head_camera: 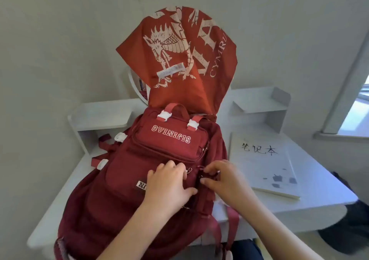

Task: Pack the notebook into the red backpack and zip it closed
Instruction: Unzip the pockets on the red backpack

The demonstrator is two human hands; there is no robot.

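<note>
While the dark red fabric backpack (139, 171) lies flat on the white table (319, 191) with its front side up, both hands are working on its right side. The left hand (169, 185) rests palm down on the front pocket, its fingers (175, 167) spread and pressing on the cloth, grasping nothing, with the thumb reaching toward the side seam. The right hand (223, 179) is just beside it, at 3 o'clock from it, and its fingers (209, 169) are bent and pinched around something small at the zipper line; I cannot tell exactly if it is the zipper pull. A small metal zipper pull (188, 170) shows between the two hands.

The white paper notebook (263, 163) with black handwritten characters on its cover lies closed on the table at 3 o'clock from the backpack, near it but not touching, so it is outside the bag. At 12 o'clock, a red cloth with a white dragon print (179, 60) hangs over a round mirror (137, 88), and its lower edge comes down behind the top handle of the backpack.
</note>
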